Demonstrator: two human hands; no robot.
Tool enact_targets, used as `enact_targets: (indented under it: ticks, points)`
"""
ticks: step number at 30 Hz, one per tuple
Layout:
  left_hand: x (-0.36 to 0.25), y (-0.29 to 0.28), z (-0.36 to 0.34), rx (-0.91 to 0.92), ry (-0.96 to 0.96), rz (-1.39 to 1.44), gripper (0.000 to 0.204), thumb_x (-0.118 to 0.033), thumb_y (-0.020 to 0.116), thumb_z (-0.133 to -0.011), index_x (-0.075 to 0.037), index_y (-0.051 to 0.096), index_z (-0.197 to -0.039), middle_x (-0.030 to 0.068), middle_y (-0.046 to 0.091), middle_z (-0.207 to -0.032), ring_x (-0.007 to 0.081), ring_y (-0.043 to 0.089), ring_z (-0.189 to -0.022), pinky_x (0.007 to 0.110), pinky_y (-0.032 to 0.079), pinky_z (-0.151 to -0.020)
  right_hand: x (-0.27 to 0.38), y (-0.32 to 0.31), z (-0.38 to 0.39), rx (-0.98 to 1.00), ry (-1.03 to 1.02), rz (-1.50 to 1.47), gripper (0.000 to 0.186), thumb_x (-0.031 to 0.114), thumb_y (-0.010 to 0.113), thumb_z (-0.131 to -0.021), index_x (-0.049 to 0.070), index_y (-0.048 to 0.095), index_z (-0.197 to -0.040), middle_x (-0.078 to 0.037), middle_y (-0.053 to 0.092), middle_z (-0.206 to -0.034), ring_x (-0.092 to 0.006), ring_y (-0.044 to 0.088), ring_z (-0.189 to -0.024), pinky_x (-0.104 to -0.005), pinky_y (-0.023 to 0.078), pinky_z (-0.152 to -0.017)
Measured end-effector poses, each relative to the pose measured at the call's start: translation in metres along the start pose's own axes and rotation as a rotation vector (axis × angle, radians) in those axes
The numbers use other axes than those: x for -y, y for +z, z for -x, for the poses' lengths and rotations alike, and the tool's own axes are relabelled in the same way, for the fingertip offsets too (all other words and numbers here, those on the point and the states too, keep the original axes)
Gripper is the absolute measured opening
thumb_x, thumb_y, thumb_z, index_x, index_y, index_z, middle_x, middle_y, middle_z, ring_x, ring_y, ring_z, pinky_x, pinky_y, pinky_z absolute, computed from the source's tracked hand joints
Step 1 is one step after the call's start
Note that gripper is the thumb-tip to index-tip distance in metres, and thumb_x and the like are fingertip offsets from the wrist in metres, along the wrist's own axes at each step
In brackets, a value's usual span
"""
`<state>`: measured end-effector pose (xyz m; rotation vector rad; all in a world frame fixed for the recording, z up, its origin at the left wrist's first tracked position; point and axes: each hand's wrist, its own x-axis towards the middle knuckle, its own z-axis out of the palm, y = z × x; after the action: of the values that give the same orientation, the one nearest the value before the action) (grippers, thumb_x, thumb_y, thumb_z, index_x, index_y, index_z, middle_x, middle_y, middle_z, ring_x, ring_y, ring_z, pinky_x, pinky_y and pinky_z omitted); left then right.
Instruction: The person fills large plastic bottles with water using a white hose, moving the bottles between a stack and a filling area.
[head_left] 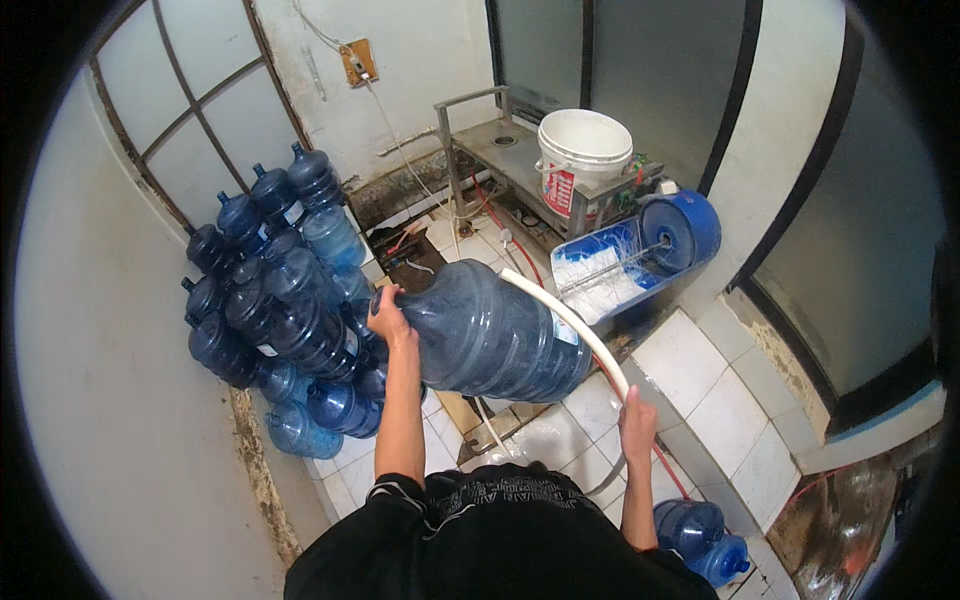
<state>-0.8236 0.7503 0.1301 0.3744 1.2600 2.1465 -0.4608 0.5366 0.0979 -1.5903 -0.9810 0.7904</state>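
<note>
A large blue water jug (490, 335) lies tilted on its side in front of me, its neck toward the left and its base toward the right. My left hand (390, 315) is closed round the neck. In my right hand (637, 425), beyond the jug's base, is a cream-white hose (575, 318). The hose curves up and left from that fist, and its far end lies over the upper side of the jug. Whether water runs from it I cannot tell.
Several blue jugs (300, 275) are stacked at the left wall. Ahead stand a metal bench (480, 145) with a white bucket (590, 135) and a blue trough (640, 265) with a roller brush. Two jugs (690, 530) lie at lower right beside a tiled ledge (690, 365).
</note>
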Motion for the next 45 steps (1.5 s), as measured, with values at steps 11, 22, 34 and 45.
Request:
enact_targets:
  ticks: [11,22,34,45]
  points:
    - [-0.073,-0.024,-0.021,-0.113,-0.076,0.334,0.012,-0.010,0.060,-0.069,0.002,0.058,-0.070,0.0098,0.058,-0.071,0.0205,0.057,-0.065,0.033,0.048,-0.059,-0.004,-0.014,0.014,-0.142,0.123,-0.023,0.055,0.041,0.039,-0.096,0.008,0.038,-0.051,0.002,0.035,-0.046,-0.0080,0.034,-0.040,-0.0273,0.025,-0.038]
    - [-0.107,-0.032,-0.028,0.051,0.036,0.383,0.005,-0.007,0.057,-0.075,-0.004,0.060,-0.075,0.0072,0.059,-0.076,0.0181,0.058,-0.074,0.029,0.047,-0.071,-0.009,0.027,-0.052,-0.123,0.075,-0.041,0.057,0.056,0.041,-0.090,0.014,0.035,-0.053,0.005,0.032,-0.045,-0.0068,0.029,-0.035,-0.0241,0.022,-0.034]
    - [-0.111,-0.012,-0.047,-0.114,0.053,0.171,0.011,-0.008,0.064,-0.067,0.002,0.062,-0.069,0.0078,0.060,-0.071,0.0174,0.057,-0.068,0.029,0.045,-0.066,-0.038,0.001,0.004,-0.166,0.198,-0.045,0.056,0.049,0.039,-0.094,0.012,0.037,-0.051,0.003,0.035,-0.045,-0.0079,0.032,-0.037,-0.0254,0.024,-0.035]
    - [-0.039,0.050,-0.040,-0.063,0.281,-0.130,0.020,-0.010,0.070,-0.062,0.003,0.062,-0.075,0.0059,0.061,-0.070,0.0156,0.054,-0.063,0.028,0.043,-0.063,-0.023,0.003,0.067,-0.038,0.149,-0.118,0.057,0.044,0.039,-0.095,0.010,0.039,-0.049,0.002,0.036,-0.044,-0.0081,0.034,-0.037,-0.0250,0.026,-0.036]
